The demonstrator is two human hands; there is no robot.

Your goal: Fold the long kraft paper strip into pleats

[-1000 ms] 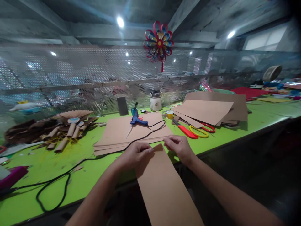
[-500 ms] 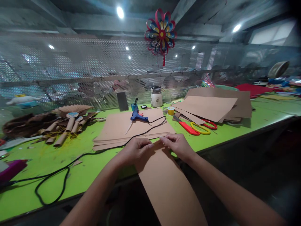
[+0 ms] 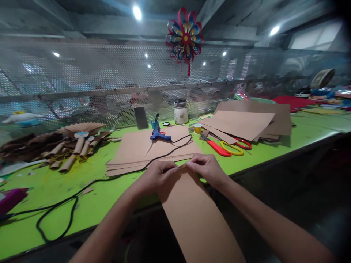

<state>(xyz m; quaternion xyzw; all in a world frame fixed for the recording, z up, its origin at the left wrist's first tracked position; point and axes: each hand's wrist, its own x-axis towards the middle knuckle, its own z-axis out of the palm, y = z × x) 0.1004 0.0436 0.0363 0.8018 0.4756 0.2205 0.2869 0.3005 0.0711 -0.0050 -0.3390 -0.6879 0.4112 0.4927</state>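
A long sheet of brown kraft paper (image 3: 197, 212) hangs from the table's front edge down toward me. My left hand (image 3: 160, 175) pinches its far end on the left side, thumb on top. On the right side of that same end, my right hand (image 3: 208, 168) pinches the paper between thumb and fingers. A narrow strip along the end looks folded between the two hands. Just beyond my hands lies a stack of brown paper (image 3: 128, 149), with a blue glue gun (image 3: 160, 135) resting on it.
Red-handled and yellow-handled scissors (image 3: 219, 148), a yellow spool (image 3: 197, 128) and more brown sheets (image 3: 244, 122) lie to the right. Rolled paper fans (image 3: 79, 144) sit at the left. A black cord (image 3: 95, 180) crosses the green table (image 3: 104, 204). A bottle (image 3: 181, 113) stands behind.
The whole view has shifted slightly. My right hand's fingertips have moved a little along the paper's end; both hands still pinch it.
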